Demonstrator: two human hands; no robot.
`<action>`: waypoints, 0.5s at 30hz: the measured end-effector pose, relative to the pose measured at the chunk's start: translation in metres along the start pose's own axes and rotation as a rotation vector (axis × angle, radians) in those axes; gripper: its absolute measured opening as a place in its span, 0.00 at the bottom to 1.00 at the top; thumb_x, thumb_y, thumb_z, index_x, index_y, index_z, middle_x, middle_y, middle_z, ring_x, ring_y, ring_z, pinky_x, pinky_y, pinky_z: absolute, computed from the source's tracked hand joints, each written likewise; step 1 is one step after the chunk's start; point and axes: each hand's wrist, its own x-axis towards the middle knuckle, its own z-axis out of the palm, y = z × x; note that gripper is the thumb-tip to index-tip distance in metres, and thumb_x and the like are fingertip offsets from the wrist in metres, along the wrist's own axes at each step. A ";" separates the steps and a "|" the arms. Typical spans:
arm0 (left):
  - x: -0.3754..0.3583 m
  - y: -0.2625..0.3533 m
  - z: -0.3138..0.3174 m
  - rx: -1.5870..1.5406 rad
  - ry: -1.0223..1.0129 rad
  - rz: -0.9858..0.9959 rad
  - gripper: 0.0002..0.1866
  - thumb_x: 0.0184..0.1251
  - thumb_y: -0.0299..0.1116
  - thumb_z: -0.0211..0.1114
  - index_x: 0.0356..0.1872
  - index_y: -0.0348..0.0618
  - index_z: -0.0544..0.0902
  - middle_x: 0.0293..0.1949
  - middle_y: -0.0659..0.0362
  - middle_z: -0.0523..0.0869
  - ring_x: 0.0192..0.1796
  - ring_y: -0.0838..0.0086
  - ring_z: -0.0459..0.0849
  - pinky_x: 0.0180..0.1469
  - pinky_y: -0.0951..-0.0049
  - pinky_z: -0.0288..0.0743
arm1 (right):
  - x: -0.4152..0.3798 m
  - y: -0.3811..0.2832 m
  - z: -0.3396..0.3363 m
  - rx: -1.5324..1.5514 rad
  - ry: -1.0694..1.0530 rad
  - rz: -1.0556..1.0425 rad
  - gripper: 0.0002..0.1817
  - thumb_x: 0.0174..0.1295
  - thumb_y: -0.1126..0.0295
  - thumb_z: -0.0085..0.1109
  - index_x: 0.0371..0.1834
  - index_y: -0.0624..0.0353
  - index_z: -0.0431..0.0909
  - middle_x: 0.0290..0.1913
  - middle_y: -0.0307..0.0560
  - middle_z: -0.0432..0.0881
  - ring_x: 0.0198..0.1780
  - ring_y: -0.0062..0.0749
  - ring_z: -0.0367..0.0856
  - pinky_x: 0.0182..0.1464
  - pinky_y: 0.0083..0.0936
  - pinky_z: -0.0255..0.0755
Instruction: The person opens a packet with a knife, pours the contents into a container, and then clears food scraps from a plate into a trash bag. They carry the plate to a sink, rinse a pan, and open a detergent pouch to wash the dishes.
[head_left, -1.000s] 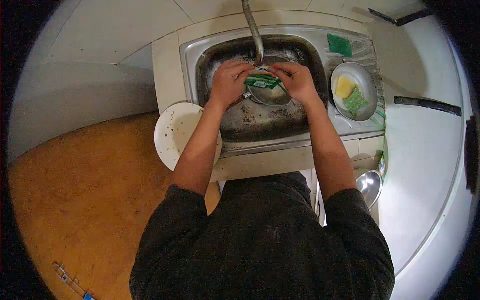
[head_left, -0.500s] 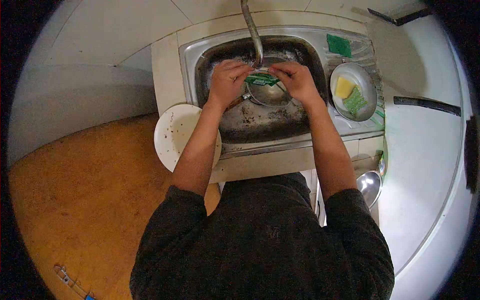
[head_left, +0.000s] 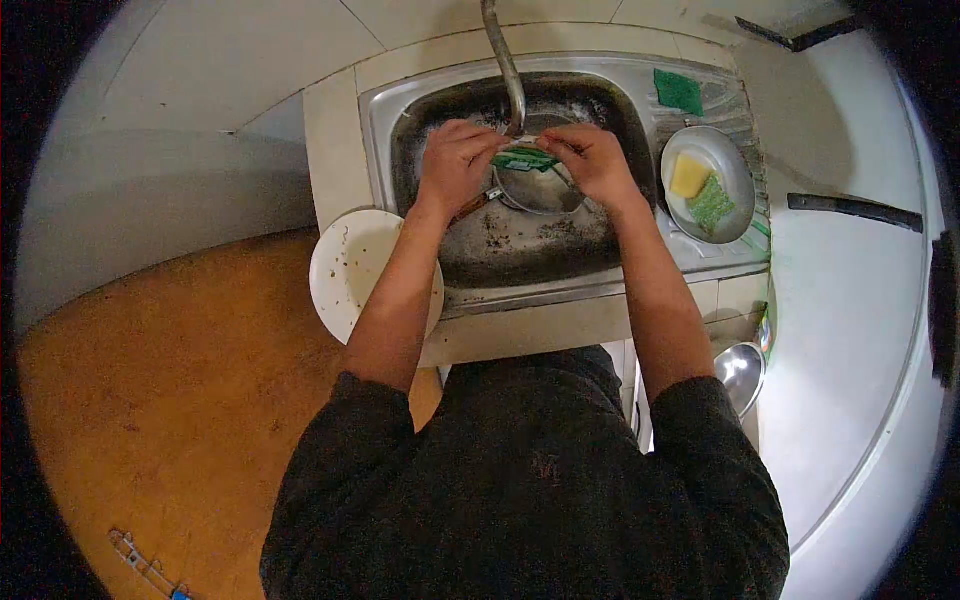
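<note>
Over the sink, my left hand (head_left: 457, 168) pinches one end of a small green and white packet (head_left: 524, 159). My right hand (head_left: 592, 167) pinches the other end, so the packet spans the gap between my fingertips. Its print is too small to read. Under it, a round metal pan (head_left: 542, 196) sits in the stained sink basin (head_left: 520, 245), its brown handle (head_left: 474, 206) pointing toward my left wrist. The tap (head_left: 513, 90) comes down just behind the packet, its mouth close to my fingers.
A white plate (head_left: 350, 262) with food bits rests on the counter's left corner, partly under my left forearm. On the drainboard, a metal dish (head_left: 735, 170) holds a yellow sponge (head_left: 688, 177) and a green mesh scrubber (head_left: 711, 205). A green scouring pad (head_left: 678, 91) lies behind it. A steel bowl (head_left: 741, 375) stands lower right.
The packet's green part has shifted and creased slightly between my fingers. Both hands stay in nearly the same place.
</note>
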 end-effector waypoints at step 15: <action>0.002 0.001 -0.001 0.020 0.007 0.019 0.04 0.55 0.30 0.66 0.31 0.49 0.88 0.35 0.60 0.87 0.43 0.62 0.83 0.47 0.63 0.74 | 0.000 0.003 0.000 -0.033 0.026 -0.052 0.09 0.59 0.68 0.63 0.40 0.59 0.84 0.36 0.50 0.85 0.39 0.37 0.83 0.43 0.28 0.74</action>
